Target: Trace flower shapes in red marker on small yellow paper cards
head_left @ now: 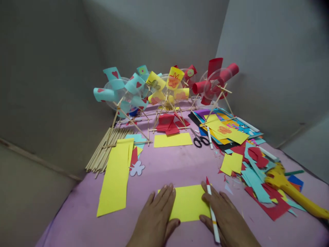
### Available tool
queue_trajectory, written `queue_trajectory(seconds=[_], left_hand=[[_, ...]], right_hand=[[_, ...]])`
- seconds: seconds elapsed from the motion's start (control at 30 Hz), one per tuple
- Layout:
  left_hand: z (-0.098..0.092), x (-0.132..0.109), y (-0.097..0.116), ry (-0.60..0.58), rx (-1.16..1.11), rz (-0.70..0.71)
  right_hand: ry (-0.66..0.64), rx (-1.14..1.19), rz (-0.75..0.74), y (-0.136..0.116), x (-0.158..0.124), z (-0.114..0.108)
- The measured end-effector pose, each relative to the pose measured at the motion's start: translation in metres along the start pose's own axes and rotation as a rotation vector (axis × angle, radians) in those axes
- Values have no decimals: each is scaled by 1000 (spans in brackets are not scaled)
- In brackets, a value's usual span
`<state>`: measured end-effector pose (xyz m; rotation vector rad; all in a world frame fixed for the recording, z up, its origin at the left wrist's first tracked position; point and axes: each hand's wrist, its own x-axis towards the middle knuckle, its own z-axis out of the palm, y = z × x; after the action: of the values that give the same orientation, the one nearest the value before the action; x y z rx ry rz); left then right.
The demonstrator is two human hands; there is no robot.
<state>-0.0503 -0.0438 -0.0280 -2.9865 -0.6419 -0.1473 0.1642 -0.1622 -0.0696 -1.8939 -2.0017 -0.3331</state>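
A yellow paper rectangle (190,204) lies flat on the pink-covered table in front of me. On its left end my left hand (159,212) rests flat, fingers stretched and holding nothing. My right hand (221,209) lies over the paper's right edge with a white marker (213,219) held between its fingers, the red tip pointing away from me. Left of the paper are a white butterfly-shaped cutout (137,168) and a long yellow paper strip (115,181). Another yellow strip (173,140) lies farther back, near black-handled scissors (201,141).
Paper pinwheels on stick stands, blue (114,84), yellow (166,84) and red (216,80), line the back. A stick bundle (102,154) lies left. Paper scraps (259,185) and a yellow glue gun (290,188) cover the right side. Walls close in behind.
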Motion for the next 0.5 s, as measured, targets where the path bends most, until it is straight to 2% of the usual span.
queue_trajectory(seconds=[0.1, 0.2, 0.4, 0.5], left_hand=[[-6, 7, 5, -76, -85, -58], [-7, 12, 10, -93, -138, -67], [3, 8, 26, -29, -162, -89], [9, 2, 27, 35, -139, -81]], right_hand=[[-16, 0, 24, 4, -6, 5], [-12, 10, 26, 11, -11, 9], [-30, 37, 9, 18, -17, 15], [-5, 11, -2, 19, -16, 14]])
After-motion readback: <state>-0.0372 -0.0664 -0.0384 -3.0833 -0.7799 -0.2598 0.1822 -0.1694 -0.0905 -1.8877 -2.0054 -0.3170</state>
